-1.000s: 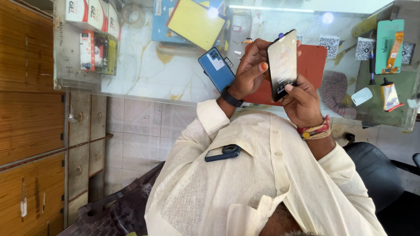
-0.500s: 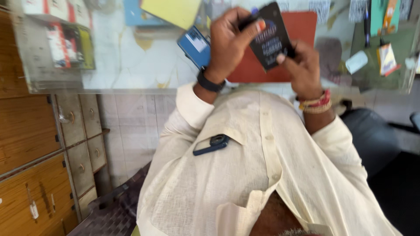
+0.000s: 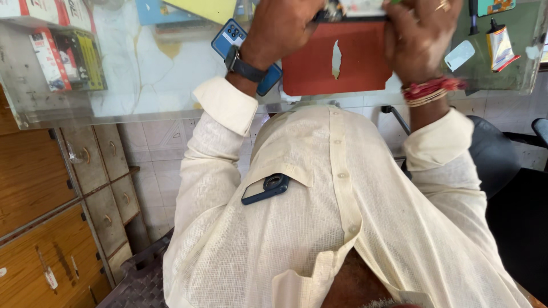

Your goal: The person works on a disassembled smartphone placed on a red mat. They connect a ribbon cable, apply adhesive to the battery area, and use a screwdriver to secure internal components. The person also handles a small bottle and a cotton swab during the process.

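Observation:
My left hand [image 3: 282, 25], with a dark watch on the wrist, and my right hand [image 3: 416, 34], with red thread bands, are both closed on a flat dark phone [image 3: 349, 9] at the top edge of the view. Most of the phone is cut off by the frame. It is held just above a red mat [image 3: 319, 71] that lies on the glass counter [image 3: 142, 85]. A blue phone [image 3: 228, 39] lies on the glass next to my left wrist. A dark phone [image 3: 265, 189] sticks out of my cream shirt's chest pocket.
Small boxes [image 3: 63, 54] sit under the glass at left, and a glue tube [image 3: 499, 45] and a small clear piece [image 3: 459, 55] at right. Wooden drawers [image 3: 40, 228] stand at lower left. A black chair [image 3: 496, 159] is at right.
The view has tilted down, so my hands and the phone now sit at the top edge. The phone has gone from upright to lying low over the red mat.

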